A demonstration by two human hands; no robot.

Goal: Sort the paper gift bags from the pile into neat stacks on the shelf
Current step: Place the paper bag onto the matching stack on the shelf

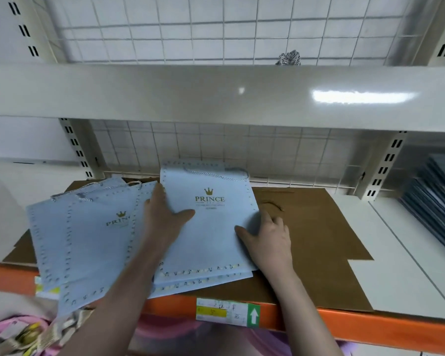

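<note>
head view, and the left hand lies flat, fingers straight, palm pressing the left edge of the top blue bag, thumb spread across its face. the right hand sits at the bag's right edge, thumb on top and fingers bent down along the side, seemingly nipping that edge to square it; whether the fingers reach under cannot be told. between them the bag rests on a small stack of matching bags, corners nearly aligned, likely why both hands bracket it. to the left, the loose pile fans out crooked, partly overhanging the orange shelf edge, still waiting its turn. everything lies on brown cardboard lining the shelf. off right, well apart, a dark stack leans in the next bay. a price label sticks on the orange edge below the stack.
</note>
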